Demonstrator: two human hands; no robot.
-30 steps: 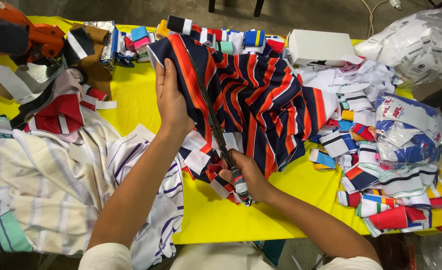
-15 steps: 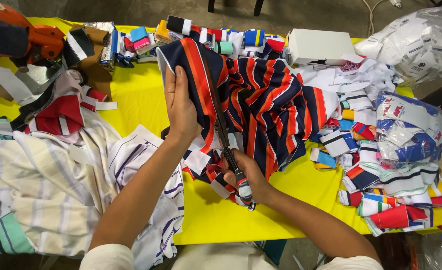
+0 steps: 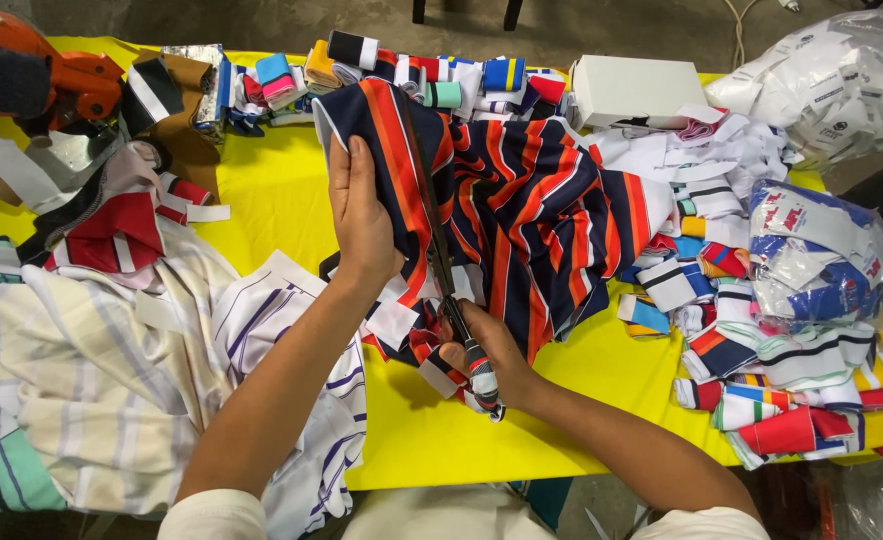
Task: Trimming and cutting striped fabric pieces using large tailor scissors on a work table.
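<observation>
The person is standing at a yellow worktop (image 3: 282,190) and cutting a navy cloth with orange and white stripes (image 3: 542,200). The right hand (image 3: 487,360) is working a pair of scissors (image 3: 442,260), its fingers (image 3: 462,352) wrapped shut around the handles near the person's body. The blades are running away from that hand, up and slightly leftward, their long axis lying almost straight along the cloth's stripes toward the far edge of the worktop. I cannot tell whether the blades are parted or closed, since they are reading as one dark line against the fabric.

The left hand (image 3: 360,215) is lying just left of the blade line, flat against the cloth, its fingers (image 3: 347,160) pointing away from the person and curling over the upper left edge of the fabric, pinning it taut. So the cloth is sitting between the two hands: the left is holding the narrow strip on one side of the cut, while the bulk of the fabric is spreading off to the right of the scissors. The left hand is the nearer one to the uncut far edge.

Around them, striped knit trims (image 3: 782,390) are piling up on the right, a pale striped garment (image 3: 112,370) is lying to the left, and a white box (image 3: 637,90) is sitting at the back.
</observation>
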